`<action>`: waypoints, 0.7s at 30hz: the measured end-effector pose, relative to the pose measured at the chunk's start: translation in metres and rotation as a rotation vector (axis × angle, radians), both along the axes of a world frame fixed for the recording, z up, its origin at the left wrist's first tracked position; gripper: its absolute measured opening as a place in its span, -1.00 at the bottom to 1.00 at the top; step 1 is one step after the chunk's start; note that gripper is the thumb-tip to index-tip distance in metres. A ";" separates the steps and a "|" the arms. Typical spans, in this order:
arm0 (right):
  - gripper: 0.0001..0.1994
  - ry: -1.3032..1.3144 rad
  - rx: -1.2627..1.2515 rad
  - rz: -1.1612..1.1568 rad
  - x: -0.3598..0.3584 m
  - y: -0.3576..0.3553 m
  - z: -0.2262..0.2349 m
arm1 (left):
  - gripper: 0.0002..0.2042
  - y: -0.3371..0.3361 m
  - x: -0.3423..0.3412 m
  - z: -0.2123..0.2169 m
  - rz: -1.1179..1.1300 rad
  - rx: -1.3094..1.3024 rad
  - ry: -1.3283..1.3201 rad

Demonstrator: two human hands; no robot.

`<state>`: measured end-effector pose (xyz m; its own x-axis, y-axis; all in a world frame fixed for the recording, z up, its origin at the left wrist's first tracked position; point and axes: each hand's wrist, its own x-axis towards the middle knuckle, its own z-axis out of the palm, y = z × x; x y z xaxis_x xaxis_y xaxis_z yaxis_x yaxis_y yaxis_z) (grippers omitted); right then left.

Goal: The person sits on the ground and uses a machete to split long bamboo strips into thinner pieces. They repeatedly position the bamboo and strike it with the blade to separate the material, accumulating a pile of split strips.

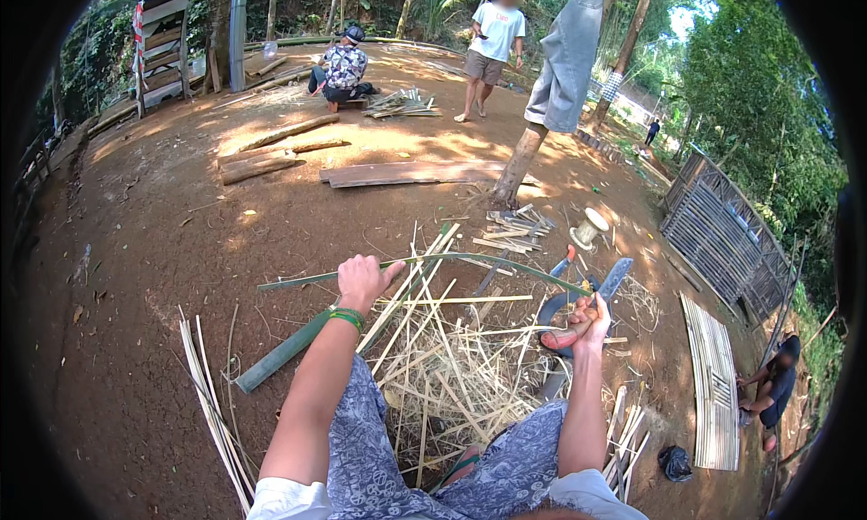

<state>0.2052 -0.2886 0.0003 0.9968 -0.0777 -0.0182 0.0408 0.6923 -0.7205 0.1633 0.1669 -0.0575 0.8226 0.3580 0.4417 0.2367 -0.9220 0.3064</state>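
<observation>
My left hand (364, 281) is closed around a long green bamboo strip (470, 256), which runs sideways in a shallow arch in front of me. Its right end reaches my right hand (589, 321). That hand grips the reddish-orange handle of a big knife (616, 279), its broad blade pointing up and away; the strip's end lies at the blade by my fingers. Below both hands, a heap of pale bamboo strips and shavings (452, 366) spreads between my knees. A thicker green bamboo piece (284, 351) rests beside my left forearm.
A curved dark blue tool (545, 312) lies beside my right hand, near a spool (589, 228) and split bamboo pieces (515, 231). A tree trunk (521, 163), plank (415, 173) and logs (271, 155) stand or lie beyond. Several people are around, one by a slatted bamboo panel (709, 385).
</observation>
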 end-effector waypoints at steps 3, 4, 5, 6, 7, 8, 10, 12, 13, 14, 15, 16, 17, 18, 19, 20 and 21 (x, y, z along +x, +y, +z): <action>-0.75 0.006 -0.020 -0.012 -0.002 0.004 0.002 | -0.27 0.001 -0.002 -0.001 0.009 -0.002 0.006; -0.75 0.007 -0.024 -0.022 -0.003 0.005 0.003 | -0.27 0.001 -0.003 -0.003 0.014 0.004 -0.001; -0.75 0.007 -0.028 -0.032 -0.003 0.007 0.003 | -0.26 0.002 -0.003 -0.003 0.019 0.011 -0.008; -0.76 0.006 -0.035 -0.047 -0.004 0.005 0.003 | -0.25 -0.001 -0.003 0.001 0.014 -0.010 0.038; -0.76 0.002 -0.047 -0.044 -0.002 0.001 0.000 | -0.24 -0.004 -0.004 0.005 0.010 -0.031 0.084; -0.76 -0.003 -0.060 -0.041 0.000 -0.003 -0.004 | -0.23 -0.006 -0.004 0.008 0.005 -0.052 0.130; -0.78 0.001 -0.063 -0.041 0.001 0.001 -0.004 | -0.26 -0.002 -0.004 0.002 0.005 -0.023 0.021; -0.78 -0.008 -0.058 -0.023 0.001 0.001 -0.004 | -0.26 0.000 -0.004 0.002 0.003 -0.027 0.019; -0.78 -0.011 -0.057 -0.017 0.000 0.000 -0.004 | -0.25 -0.001 -0.005 0.005 0.001 -0.046 0.071; -0.79 -0.002 -0.057 -0.023 0.000 0.000 -0.005 | -0.23 -0.002 -0.006 0.008 0.000 -0.064 0.123; -0.80 0.004 -0.056 -0.025 0.001 0.000 -0.005 | -0.25 -0.001 -0.005 0.007 0.005 -0.051 0.078; -0.80 0.010 -0.054 -0.028 0.002 0.000 -0.006 | -0.26 0.000 -0.004 0.003 0.011 -0.038 0.034; -0.82 0.013 -0.055 -0.026 0.003 0.000 -0.007 | -0.28 0.000 -0.004 0.001 0.016 -0.024 -0.010; -0.82 0.016 -0.061 -0.026 0.005 -0.002 -0.008 | -0.28 0.000 -0.003 -0.001 0.022 -0.026 -0.016; -0.83 0.018 -0.066 -0.026 0.007 -0.003 -0.009 | -0.27 0.000 -0.002 -0.002 0.028 -0.028 -0.021; -0.83 0.016 -0.073 -0.016 0.009 -0.003 -0.011 | -0.27 0.001 -0.001 -0.004 0.034 -0.029 -0.027; -0.83 0.014 -0.080 -0.009 0.010 -0.005 -0.013 | -0.27 0.000 -0.001 -0.004 0.031 -0.038 -0.025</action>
<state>0.2147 -0.2939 -0.0131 0.9957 -0.0886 -0.0252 0.0366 0.6321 -0.7740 0.1626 0.1666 -0.0611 0.7996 0.4001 0.4478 0.2571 -0.9020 0.3468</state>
